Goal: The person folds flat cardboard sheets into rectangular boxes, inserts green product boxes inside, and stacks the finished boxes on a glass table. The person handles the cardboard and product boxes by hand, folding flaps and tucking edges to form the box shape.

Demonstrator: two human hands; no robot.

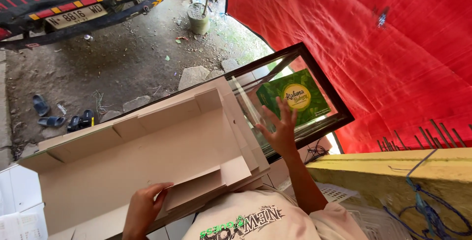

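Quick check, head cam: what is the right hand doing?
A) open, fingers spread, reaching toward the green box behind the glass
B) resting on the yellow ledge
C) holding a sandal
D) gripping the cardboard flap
A: the right hand is open with fingers spread against the glass case, just below the green box, while the left hand touches a flap of the unfolded cardboard box.

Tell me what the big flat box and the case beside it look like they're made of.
The box looks like matte, pale paperboard: creased fold lines and thin flaps show under the left hand. The case seems to be clear glass in a dark glossy frame, wood or metal unclear: reflections show by the right hand.
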